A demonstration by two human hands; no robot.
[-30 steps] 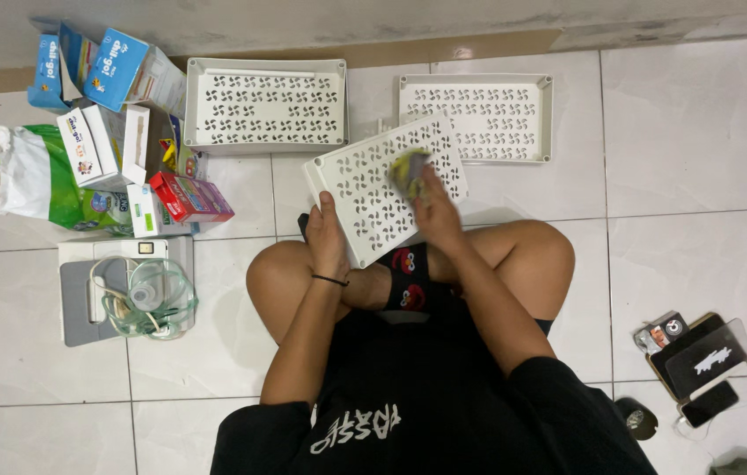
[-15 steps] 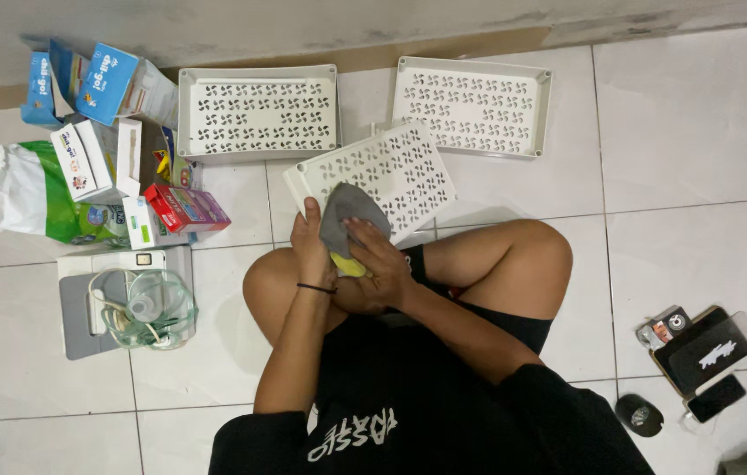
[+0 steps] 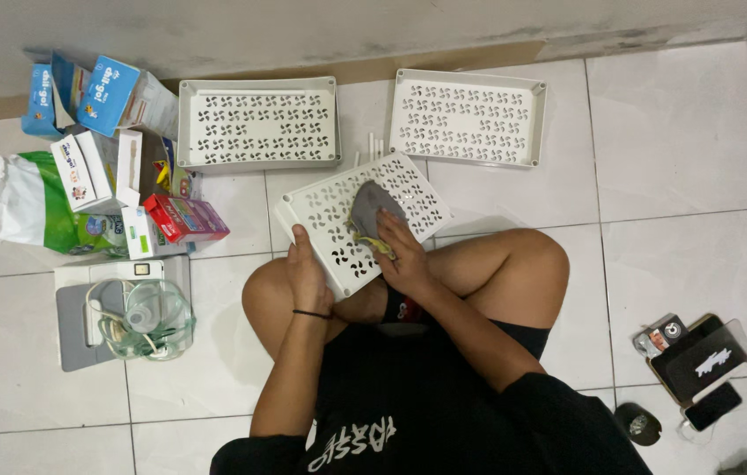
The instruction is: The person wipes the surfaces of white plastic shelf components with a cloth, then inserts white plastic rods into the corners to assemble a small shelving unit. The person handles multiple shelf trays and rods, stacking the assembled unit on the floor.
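I sit cross-legged on the tiled floor. A white perforated plastic tray [image 3: 329, 207] rests tilted on my knees. My left hand [image 3: 307, 277] grips its near left edge. My right hand [image 3: 400, 255] presses a grey and yellow cloth [image 3: 370, 209] flat against the tray's patterned surface, near its middle.
Two more white perforated trays [image 3: 257, 123] [image 3: 468, 117] lie by the wall. Blue and white boxes [image 3: 96, 97], a red box [image 3: 184, 218] and a green-white bag [image 3: 35, 207] are at the left. A grey device with clear tubing [image 3: 123, 312] lies nearby. A black wallet and phone [image 3: 699, 365] lie at the right.
The tray has swung back up onto my knees. My right hand moved the cloth from the tray's far edge down toward my lap, then up onto the tray's middle.
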